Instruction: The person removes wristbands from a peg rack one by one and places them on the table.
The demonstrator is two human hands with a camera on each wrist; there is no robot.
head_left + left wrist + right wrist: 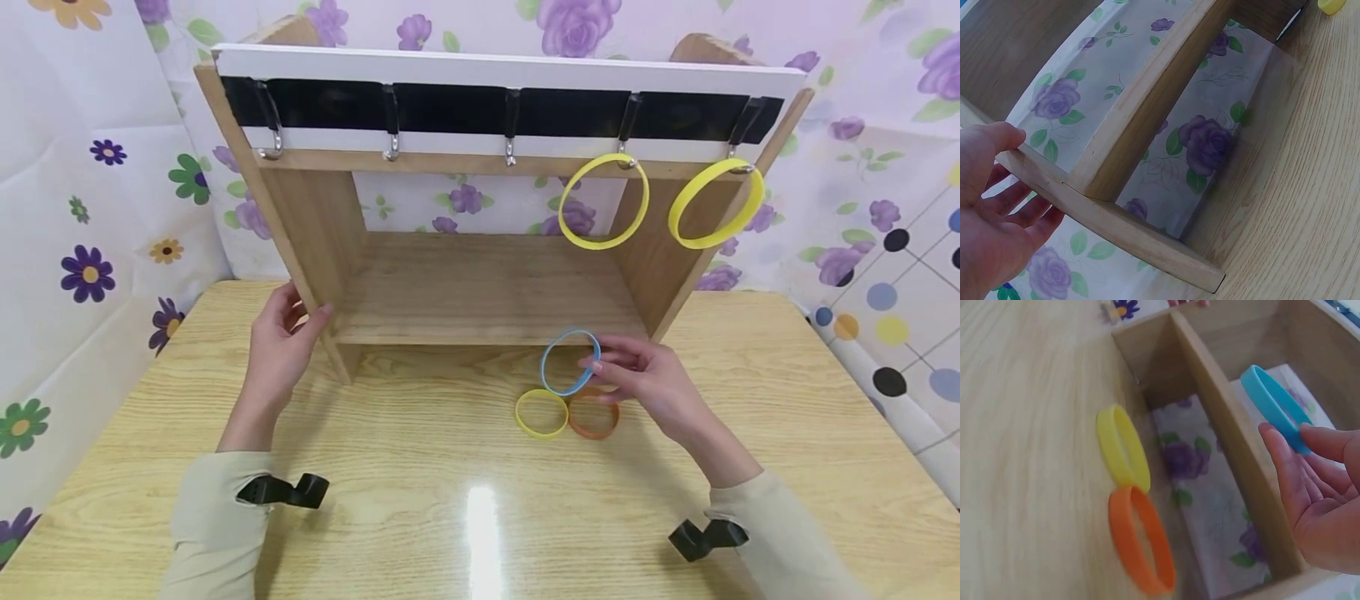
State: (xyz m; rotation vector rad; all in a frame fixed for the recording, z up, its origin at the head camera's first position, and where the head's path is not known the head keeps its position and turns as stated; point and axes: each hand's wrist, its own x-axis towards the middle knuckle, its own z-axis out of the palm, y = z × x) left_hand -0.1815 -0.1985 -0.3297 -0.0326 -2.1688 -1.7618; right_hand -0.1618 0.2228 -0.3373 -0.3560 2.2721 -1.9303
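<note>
My right hand [656,379] pinches a blue silicone wristband [1265,402] between thumb and fingers, just in front of the rack's lower shelf edge. Below it on the table lie a yellow wristband [1112,450] and an orange wristband [1124,537], side by side. My left hand [281,346] grips the side panel [1110,219] of the wooden rack [487,287], thumb on the front edge and fingers on the outer side. Two more yellow wristbands hang from the right end hooks, one band [600,244] left of the other [678,218].
A white rail with a black strip [450,108] runs across the rack's top. It carries several metal hooks, and the left ones, such as this hook [391,146], bear nothing. Flowered cloth [97,208] hangs behind and beside the wood-grain table [375,500].
</note>
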